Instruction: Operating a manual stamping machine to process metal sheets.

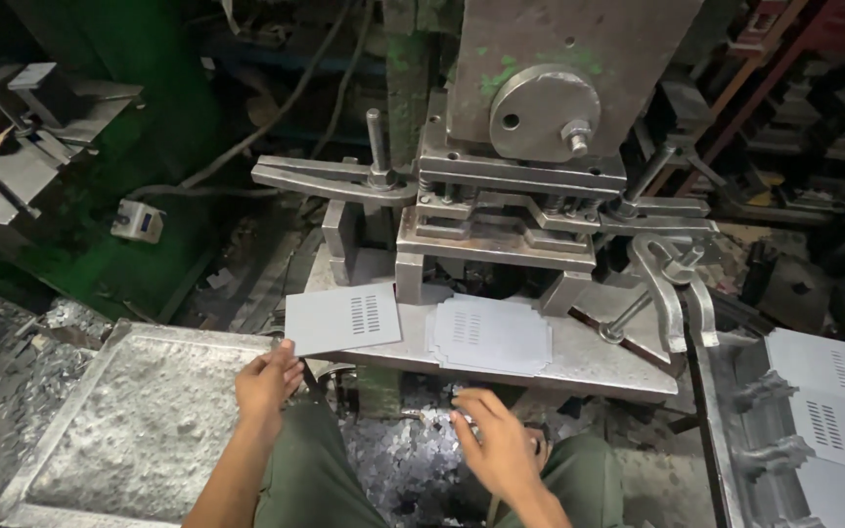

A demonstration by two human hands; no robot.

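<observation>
- On the press bed (579, 364), front edge, lie two grey sheet-metal blanks w/ slotted vents: left blank (342, 318) overhangs the bed's left-front corner, right blank (489, 334) sits flat under the die (496, 244), notched corners showing.
- Key relation: left blank lies straight ahead of and just above the left hand (268, 376); its near-left corner meets the fingertips. Long axis runs roughly left-right, slightly tilted, w/ the vent slots toward its right side.
- Left hand is the nearer one to that blank by far; right hand (496, 445) is lower, near the lap, apart from both blanks, though closer to the right blank than to the left.
- Left hand: fingers curled upward, thumb side toward the sheet, pinching or touching the corner edge — looks like a light grip; can't tell if thumb is on top or just beside.
- Right hand: fingers spread, loosely open, palm down over scrap chips (398, 460) between the knees. Something dark under the fingers maybe, but can't tell if it holds anything.
- Hands well apart, one per side of the lap.
- Left of the person: shallow metal tray (139, 420) w/ grey residue. Right side: rack (814, 411) w/ more vented blanks stacked.
</observation>
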